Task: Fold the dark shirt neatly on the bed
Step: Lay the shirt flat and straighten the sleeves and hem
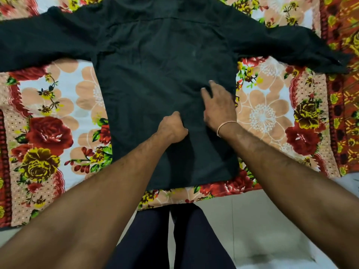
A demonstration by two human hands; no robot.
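Shirt (155, 78) spread flat on bed (58, 105), sleeves out. Left hand (172, 127) fisted, pinching shirt fabric. Right hand (218, 105) flat, fingers spread, pressing shirt.

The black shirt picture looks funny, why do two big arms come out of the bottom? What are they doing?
The camera sits on a person's head and looks down, so you see their own arms. A dark, long-sleeved cloth shirt lies spread out on a bed covered by a bright flowered bedsheet, with both sleeves stretched sideways. The left hand is curled and seems to pinch the fabric near the middle. The right hand, with a thin bracelet at the wrist, lies with fingers spread on the shirt. No fold is made yet.
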